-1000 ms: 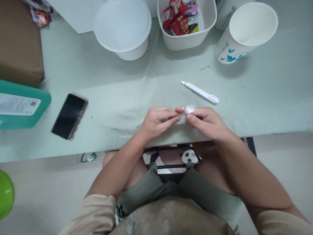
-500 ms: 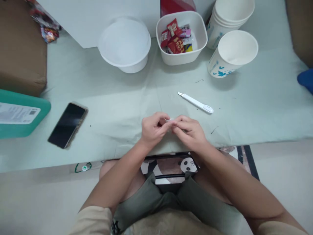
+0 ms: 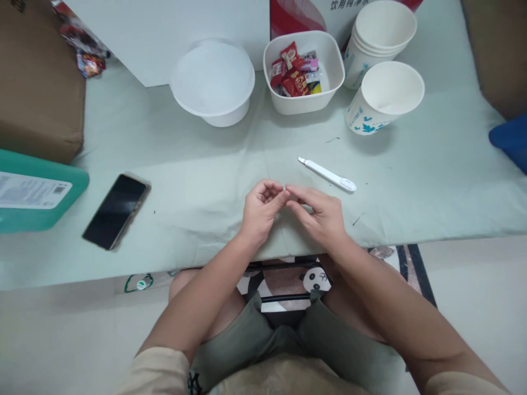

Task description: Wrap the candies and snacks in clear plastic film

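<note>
Near the table's front edge, my left hand (image 3: 257, 214) is closed, its thumb against its curled fingers. A tiny whitish bit shows at its fingertips, too small to name. My right hand (image 3: 323, 214) is close beside it, thumb and index finger stretched out and apart. Its index fingertip is at the left hand's fingertips; whether the two touch is hard to see. Just beyond the right hand, a slim white-handled tool with a short metal tip (image 3: 327, 174) lies slantwise on the pale green cloth (image 3: 197, 186).
A phone (image 3: 117, 211) and a green container (image 3: 41, 192) lie left. Farther back are a round white bowl (image 3: 226, 112), a square white bowl (image 3: 302, 104) with several wrapped snacks, a single paper cup (image 3: 366, 118) and stacked cups (image 3: 356, 60). Cardboard boxes flank the table.
My hands have come slightly apart and moved up a little. The right thumb and index finger have spread. The white bit between the hands now shows much less. The view has shifted slightly.
</note>
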The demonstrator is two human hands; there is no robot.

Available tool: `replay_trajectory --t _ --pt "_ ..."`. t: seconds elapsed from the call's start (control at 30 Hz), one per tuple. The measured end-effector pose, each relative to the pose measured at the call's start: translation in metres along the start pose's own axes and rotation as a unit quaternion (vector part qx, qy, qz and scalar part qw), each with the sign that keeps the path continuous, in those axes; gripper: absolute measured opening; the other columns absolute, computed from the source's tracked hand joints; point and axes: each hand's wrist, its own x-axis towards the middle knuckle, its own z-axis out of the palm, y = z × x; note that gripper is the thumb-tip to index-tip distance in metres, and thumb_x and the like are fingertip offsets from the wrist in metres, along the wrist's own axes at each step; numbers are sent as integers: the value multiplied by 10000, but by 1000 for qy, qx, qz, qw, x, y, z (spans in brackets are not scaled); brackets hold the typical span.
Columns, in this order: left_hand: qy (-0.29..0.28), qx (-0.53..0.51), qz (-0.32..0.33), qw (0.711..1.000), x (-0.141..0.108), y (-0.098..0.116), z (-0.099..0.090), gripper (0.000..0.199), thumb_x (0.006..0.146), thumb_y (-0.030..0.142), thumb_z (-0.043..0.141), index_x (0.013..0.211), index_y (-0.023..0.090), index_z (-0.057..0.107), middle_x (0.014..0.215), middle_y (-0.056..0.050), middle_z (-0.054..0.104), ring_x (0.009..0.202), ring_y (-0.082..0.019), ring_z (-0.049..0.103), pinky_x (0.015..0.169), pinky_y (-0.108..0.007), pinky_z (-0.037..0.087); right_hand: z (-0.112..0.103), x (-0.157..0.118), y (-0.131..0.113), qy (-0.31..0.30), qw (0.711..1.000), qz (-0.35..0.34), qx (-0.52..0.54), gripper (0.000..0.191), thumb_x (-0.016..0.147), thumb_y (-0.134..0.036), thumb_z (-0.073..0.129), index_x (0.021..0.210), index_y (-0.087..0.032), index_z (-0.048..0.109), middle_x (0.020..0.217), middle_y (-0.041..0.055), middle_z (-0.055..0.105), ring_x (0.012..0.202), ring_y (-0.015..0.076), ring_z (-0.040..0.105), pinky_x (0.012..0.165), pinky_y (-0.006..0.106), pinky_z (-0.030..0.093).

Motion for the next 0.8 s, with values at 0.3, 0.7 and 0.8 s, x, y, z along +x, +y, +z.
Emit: replay_trajectory --t 0.3,0.7,0.8 --pt "-33 -19 -48 998 1 23 -2 459 622 563 920 731 152 751 670 -7 711 620 -78 658 634 -194 543 -18 11 -1 85 991 -62 -78 115 890 -314 728 944 -271 819 892 19 794 675 139 683 603 274 564" --pt "19 -72 -37 997 3 49 -10 229 680 295 842 623 149 675 617 19 625 535 -51 581 512 -168 484 -148 149 -29 105 938 -51 -326 217 974 -307 617 1111 -239 771 1001 103 670 1020 238 687 937 413 587" --pt "15 -89 -23 996 3 55 -15 240 680 304 846 610 150 676 606 21 627 525 -46 579 510 -162 476 -144 147 -51 37 948 -112 -295 329 1059 -373 450 1177 -244 729 1010 102 691 1109 227 684 961 384 584"
